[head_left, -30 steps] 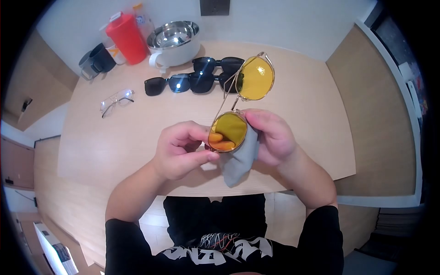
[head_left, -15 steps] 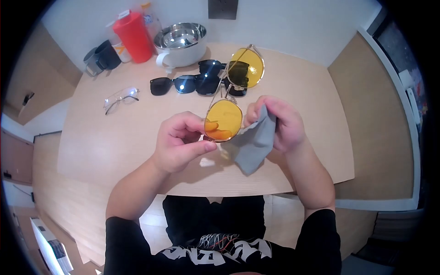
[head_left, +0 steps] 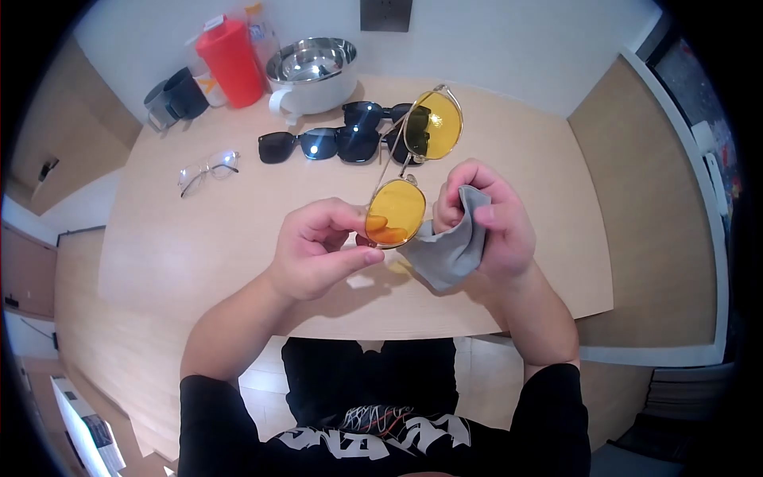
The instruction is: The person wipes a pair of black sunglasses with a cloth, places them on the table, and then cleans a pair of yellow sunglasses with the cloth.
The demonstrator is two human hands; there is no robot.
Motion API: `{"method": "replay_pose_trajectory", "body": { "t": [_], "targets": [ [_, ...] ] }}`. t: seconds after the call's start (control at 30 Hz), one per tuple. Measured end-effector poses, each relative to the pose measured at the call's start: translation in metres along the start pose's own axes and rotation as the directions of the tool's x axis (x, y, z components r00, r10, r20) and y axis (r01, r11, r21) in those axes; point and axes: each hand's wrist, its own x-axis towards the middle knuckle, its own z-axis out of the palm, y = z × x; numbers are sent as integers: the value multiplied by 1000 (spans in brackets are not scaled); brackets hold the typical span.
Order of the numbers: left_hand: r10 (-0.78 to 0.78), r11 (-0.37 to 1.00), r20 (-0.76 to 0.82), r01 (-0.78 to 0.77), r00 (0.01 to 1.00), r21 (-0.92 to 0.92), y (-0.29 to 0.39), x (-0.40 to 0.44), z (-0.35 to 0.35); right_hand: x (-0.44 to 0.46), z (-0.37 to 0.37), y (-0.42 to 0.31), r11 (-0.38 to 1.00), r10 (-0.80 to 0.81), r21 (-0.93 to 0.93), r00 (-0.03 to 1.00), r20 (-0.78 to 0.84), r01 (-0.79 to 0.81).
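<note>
My left hand [head_left: 318, 248] grips the yellow-lensed glasses [head_left: 399, 208] by the nearer lens, its fingertips showing through the tinted lens. The glasses are tilted, with the other lens up and to the right above the table. A grey cloth [head_left: 451, 254] is bunched in my right hand [head_left: 491, 219] and hangs down just right of the nearer lens. Behind the yellow glasses lie several dark sunglasses [head_left: 319, 145], partly overlapped by them in view. Clear-lensed glasses [head_left: 208, 170] rest on the table to the left.
Along the back of the wooden table [head_left: 183, 246] stand a white-handled pot with a metal inside [head_left: 314, 83], a red container [head_left: 230, 63] and dark mugs [head_left: 184, 95]. A wooden partition [head_left: 652, 207] with a white edge is at the right.
The cloth in my right hand has come away from the nearer lens, to the right, and is now bunched differently. The lens looks lighter without the cloth behind it.
</note>
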Motion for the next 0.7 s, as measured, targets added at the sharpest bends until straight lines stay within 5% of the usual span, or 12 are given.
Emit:
{"method": "replay_pose_trajectory", "body": {
  "t": [0.1,0.2,0.43,0.53,0.63,0.7],
  "targets": [
    [-5,999,31,4,999,37,-3,0,0,-5,11,-1,942,-19,-336,994,-107,-19],
    [21,997,63,-26,998,73,0,2,4,-5,19,-4,892,11,-440,979,-204,-101],
    [-27,998,11,26,1000,54,0,-1,6,-3,18,9,772,131,-616,987,-92,-160],
    [-32,998,19,31,999,63,1,2,8,-1,22,3,876,152,-394,934,-324,-279],
    [-47,991,27,43,999,130,3,1,8,1,18,8,936,153,-260,940,-306,-238],
    [-66,978,44,56,997,203,1,1,8,0,20,10,802,185,-537,964,-192,-261]
  ]
}}
